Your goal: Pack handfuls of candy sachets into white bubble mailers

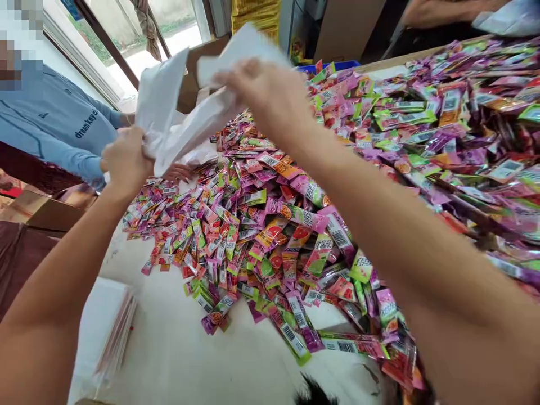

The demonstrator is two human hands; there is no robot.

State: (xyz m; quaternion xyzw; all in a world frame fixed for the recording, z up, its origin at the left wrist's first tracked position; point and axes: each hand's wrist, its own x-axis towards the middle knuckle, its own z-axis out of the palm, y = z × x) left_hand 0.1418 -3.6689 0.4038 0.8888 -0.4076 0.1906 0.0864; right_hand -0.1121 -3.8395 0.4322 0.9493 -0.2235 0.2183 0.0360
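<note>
Both my hands are raised over a wide heap of small printed sachets (291, 219) in pink, purple, green and orange. My left hand (126, 160) is closed on the lower left part of a crumpled white plastic bag (158, 98). At the upper middle my right hand (274, 93), a little blurred, pinches the white plastic on its other side. Between the hands the plastic is spread and folded; whether it is one bag or more I cannot tell.
A stack of flat white bags (105, 326) lies on the white table (169, 337) at lower left. A person in a blue top (80, 124) stands at left, a hand near the heap. Another person's arm (442, 14) shows at top right. Cardboard boxes (46, 211) stand at left.
</note>
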